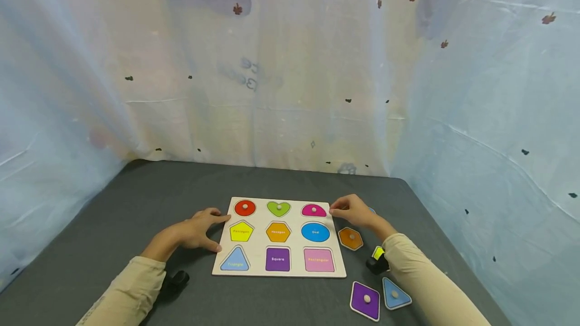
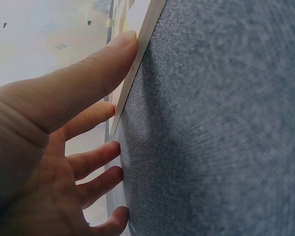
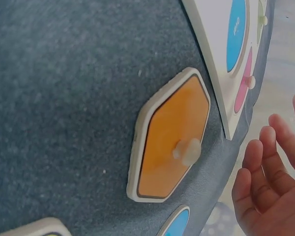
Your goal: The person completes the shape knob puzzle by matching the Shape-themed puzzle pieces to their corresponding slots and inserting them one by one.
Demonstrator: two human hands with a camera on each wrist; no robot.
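Observation:
A white shape-puzzle board (image 1: 257, 260) lies flat on the table. Its top row holds a red circle (image 1: 240, 209), a green heart (image 1: 273, 207) and a magenta half circle (image 1: 308, 211), each with a knob. The lower rows show printed shapes with words. My left hand (image 1: 197, 230) is spread at the left edge; its thumb and index finger touch the board's rim in the left wrist view. By the top right corner is my right hand (image 1: 353, 210), fingers loosely bent, no piece seen in it. An orange hexagon piece (image 3: 169, 137) lies beside the board, below this hand.
Right of the board lie a purple square piece (image 1: 360, 293), a blue triangle piece (image 1: 391, 302) and a yellow piece (image 1: 378, 251), partly hidden by the right wrist's black device (image 1: 377, 264). A blue piece (image 3: 179, 226) is partly seen. Plastic sheeting (image 1: 290, 114) hangs behind the grey table (image 1: 181, 185).

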